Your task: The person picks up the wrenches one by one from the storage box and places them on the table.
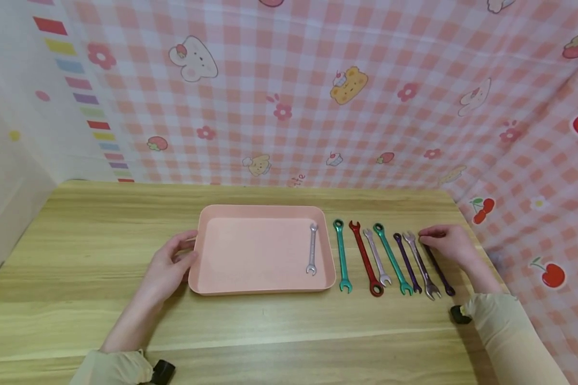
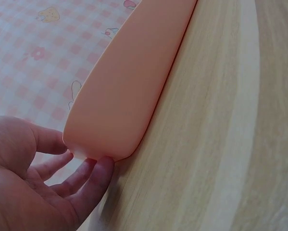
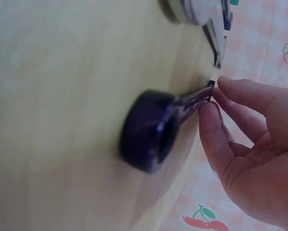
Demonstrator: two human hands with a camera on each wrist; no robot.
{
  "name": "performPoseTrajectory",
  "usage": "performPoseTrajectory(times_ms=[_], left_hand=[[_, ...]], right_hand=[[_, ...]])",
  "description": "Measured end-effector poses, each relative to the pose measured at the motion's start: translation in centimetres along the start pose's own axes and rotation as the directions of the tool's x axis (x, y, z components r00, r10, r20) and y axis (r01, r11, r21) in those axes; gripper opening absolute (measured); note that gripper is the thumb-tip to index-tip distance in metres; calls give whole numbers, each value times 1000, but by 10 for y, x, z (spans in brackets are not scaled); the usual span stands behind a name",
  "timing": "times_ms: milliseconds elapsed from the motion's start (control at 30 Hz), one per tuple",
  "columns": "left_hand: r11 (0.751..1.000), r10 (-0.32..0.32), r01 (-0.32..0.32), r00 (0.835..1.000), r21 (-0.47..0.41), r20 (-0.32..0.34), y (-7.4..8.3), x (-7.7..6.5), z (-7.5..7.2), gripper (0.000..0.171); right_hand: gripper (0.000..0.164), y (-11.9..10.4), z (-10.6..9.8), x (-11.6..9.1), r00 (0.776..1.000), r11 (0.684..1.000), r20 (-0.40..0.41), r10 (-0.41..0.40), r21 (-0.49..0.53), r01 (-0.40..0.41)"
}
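At the right end of a row of wrenches, my right hand [image 1: 448,243] pinches the far end of a dark purple wrench [image 1: 439,270] between thumb and fingers. Its ring end [image 3: 146,134] lies toward the near side in the right wrist view; the pinched end is mostly hidden. My left hand [image 1: 166,267] touches the left outer wall of a pink tray [image 1: 262,292], its fingertips [image 2: 104,166] against the corner. A small silver open-end wrench [image 1: 312,248] lies inside the tray at its right side.
Between tray and right hand lie a green wrench [image 1: 342,256], a red wrench [image 1: 364,256], a silver wrench [image 1: 377,258], another green wrench [image 1: 392,258], a purple wrench [image 1: 407,262] and a larger silver wrench [image 1: 421,264]. Patterned cloth [image 1: 270,107] hangs behind the wooden table [image 1: 270,342].
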State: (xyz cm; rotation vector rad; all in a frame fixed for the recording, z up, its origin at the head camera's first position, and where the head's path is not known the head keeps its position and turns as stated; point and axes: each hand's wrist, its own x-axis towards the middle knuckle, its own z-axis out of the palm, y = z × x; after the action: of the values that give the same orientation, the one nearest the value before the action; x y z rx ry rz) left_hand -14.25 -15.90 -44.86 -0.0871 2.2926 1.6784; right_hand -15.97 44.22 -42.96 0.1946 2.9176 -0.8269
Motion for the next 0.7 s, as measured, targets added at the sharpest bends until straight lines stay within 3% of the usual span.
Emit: performPoseTrajectory(times_ms=[133, 267, 400, 700], left_hand=[[1000, 8, -8, 1000, 2, -1, 1, 0, 0, 55], [1000, 10, -10, 1000, 0, 0, 1, 0, -1, 55], [1000, 8, -8, 1000, -3, 1, 1, 0, -2, 56], [1000, -4, 4, 1000, -5, 6, 1, -1, 0, 55]], right_hand=[[42, -4, -2, -2, 1000, 1000, 7, 19, 25, -19], [52, -17, -4, -6, 999, 990, 0, 39, 133, -38], [56, -44, 0, -12, 999, 970, -31, 26, 241, -17], [48, -116, 25, -20, 996, 926, -47, -77, 366, 89]])
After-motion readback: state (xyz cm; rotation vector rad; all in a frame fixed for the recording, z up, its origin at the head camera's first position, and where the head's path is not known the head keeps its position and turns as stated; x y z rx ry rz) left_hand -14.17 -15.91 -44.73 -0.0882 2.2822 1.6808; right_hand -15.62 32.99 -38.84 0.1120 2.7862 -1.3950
